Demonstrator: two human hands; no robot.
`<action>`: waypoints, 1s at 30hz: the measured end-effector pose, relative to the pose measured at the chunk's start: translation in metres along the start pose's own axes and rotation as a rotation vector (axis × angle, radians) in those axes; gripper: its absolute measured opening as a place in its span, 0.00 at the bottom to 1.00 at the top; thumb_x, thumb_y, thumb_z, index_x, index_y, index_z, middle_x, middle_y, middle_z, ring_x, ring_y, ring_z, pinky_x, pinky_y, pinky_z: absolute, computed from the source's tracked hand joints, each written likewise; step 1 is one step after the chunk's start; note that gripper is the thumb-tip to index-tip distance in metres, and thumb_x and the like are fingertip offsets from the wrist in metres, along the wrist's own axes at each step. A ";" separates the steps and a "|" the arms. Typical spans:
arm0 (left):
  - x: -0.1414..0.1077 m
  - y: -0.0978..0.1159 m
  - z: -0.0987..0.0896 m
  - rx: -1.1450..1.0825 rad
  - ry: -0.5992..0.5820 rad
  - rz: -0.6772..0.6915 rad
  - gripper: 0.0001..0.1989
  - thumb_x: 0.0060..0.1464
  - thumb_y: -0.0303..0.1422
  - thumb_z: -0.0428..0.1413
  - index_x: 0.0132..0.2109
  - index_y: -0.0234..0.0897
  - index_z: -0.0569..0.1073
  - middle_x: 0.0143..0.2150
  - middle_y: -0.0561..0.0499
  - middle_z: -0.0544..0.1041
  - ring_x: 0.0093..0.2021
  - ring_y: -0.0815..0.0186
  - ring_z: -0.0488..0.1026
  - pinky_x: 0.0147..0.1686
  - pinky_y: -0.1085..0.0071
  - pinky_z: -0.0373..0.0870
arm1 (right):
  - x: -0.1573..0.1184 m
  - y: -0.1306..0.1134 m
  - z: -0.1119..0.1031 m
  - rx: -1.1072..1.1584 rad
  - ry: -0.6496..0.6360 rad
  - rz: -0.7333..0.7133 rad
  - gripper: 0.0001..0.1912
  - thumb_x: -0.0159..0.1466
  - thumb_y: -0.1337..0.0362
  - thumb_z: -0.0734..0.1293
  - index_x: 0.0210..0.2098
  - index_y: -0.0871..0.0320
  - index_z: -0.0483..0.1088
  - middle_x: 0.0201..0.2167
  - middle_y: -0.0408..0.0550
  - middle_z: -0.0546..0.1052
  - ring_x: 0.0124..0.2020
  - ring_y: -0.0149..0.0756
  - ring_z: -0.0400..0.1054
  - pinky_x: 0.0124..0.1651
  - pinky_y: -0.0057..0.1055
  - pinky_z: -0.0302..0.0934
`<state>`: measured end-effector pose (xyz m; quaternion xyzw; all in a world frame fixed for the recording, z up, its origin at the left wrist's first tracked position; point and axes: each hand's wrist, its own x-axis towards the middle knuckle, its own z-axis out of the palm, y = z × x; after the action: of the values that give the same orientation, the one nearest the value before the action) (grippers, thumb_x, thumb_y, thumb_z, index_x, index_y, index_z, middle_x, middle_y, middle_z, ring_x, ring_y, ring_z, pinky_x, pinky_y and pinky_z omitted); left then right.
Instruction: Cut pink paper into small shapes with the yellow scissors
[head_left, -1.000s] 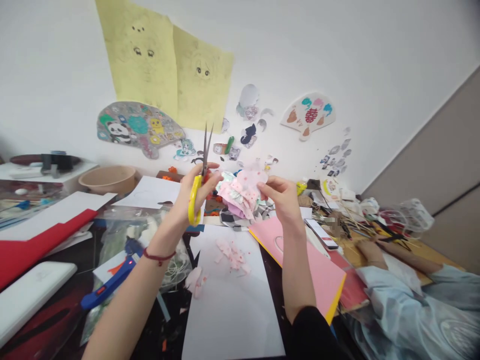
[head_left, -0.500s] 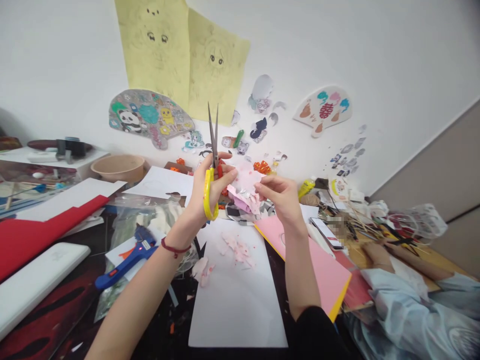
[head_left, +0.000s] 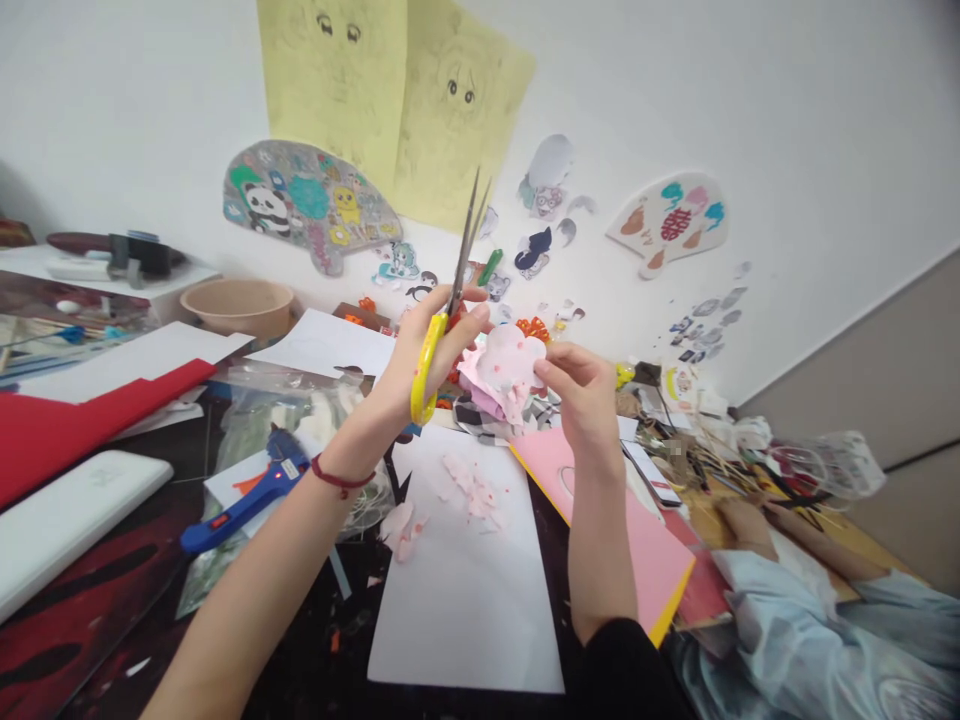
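Observation:
My left hand holds scissors with yellow and red handles, the narrow blades pointing up and slightly parted. Between the thumb and fingers of my right hand is the edge of a pale pink scalloped paper piece with small red spots. Behind and below it lies a heap of crumpled pink and lilac paper. Pink scraps are scattered on a white sheet under my hands.
A blue glue gun and a plastic bag lie left of my left forearm. To the right are a pink folder, a phone and another person's arms. A beige bowl stands at the back left.
The scissors and my left hand have shifted right and their blades tilt more to the right. The pink piece now faces the camera more fully. The whole view has shifted slightly.

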<state>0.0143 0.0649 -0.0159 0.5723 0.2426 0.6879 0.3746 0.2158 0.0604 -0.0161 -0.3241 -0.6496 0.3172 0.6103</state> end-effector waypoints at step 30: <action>-0.024 0.006 0.029 0.029 0.103 0.232 0.12 0.58 0.33 0.64 0.47 0.41 0.71 0.31 0.55 0.71 0.31 0.68 0.68 0.34 0.69 0.65 | -0.019 -0.006 0.041 0.123 0.211 -0.024 0.10 0.58 0.56 0.77 0.37 0.52 0.82 0.40 0.47 0.84 0.42 0.39 0.77 0.49 0.38 0.74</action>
<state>0.0429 0.0397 -0.0196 0.5657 0.2036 0.7516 0.2713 0.1752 0.0403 -0.0245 -0.3098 -0.5650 0.3133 0.6976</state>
